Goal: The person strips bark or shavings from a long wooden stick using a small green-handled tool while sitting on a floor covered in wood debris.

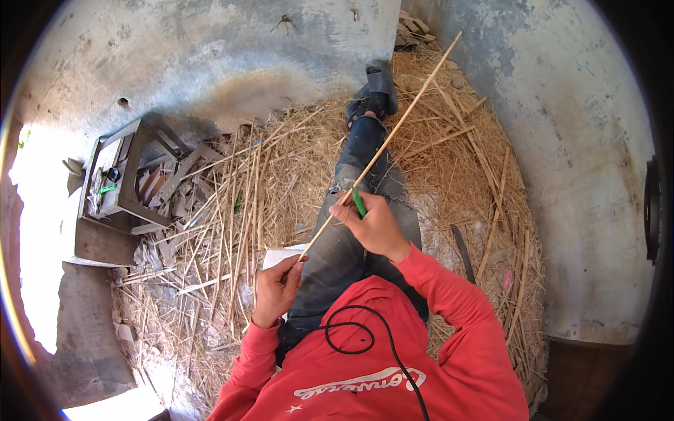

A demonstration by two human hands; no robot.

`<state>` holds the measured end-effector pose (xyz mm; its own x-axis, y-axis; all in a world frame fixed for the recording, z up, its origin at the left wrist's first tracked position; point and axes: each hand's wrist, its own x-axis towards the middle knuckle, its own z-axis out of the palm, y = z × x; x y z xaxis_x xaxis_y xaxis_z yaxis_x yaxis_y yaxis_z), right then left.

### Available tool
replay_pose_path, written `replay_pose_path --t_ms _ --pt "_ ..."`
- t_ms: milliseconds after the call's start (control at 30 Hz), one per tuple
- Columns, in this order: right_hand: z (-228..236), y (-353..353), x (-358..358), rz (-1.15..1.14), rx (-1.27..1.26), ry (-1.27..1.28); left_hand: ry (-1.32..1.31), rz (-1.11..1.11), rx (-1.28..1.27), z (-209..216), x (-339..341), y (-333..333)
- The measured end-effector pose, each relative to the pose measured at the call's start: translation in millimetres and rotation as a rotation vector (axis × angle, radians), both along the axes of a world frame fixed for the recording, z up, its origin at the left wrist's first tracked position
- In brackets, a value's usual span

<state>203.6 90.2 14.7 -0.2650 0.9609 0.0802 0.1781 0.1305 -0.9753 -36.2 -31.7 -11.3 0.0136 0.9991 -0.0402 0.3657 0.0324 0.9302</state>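
Observation:
A long, thin, pale wooden stick (pixel 401 123) runs slantwise across my lap, from low left up toward the far wall. My left hand (pixel 275 290) pinches its lower end between thumb and fingers. Further up the stick, my right hand (pixel 379 228) is closed around a green-handled tool (pixel 359 202), with thumb and fingers against the stick. The tool's working end is hidden by the hand and stick. My outstretched legs (pixel 330 259), in dark worn trousers, lie beneath the stick.
Straw, shavings and split sticks (pixel 256 189) cover the floor around me. A wooden stool-like frame (pixel 116 175) lies at left with scraps and a small green item (pixel 107 189) by it. Bare walls (pixel 583 161) rise close by. A black cord (pixel 382 323) hangs over my red top.

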Motion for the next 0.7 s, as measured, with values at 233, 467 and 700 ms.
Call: replay_pose_path --t_ms 233,467,700 --pt "-7 8 1 0.018 -0.097 0.183 -0.088 0.059 -0.001 -6 8 0" --pt "12 -4 4 0.024 0.243 -0.458 -0.097 0.122 0.080 -14 13 9" --pt "-5 -3 1 -0.027 0.241 -0.721 0.067 0.218 0.176 0 32 14"
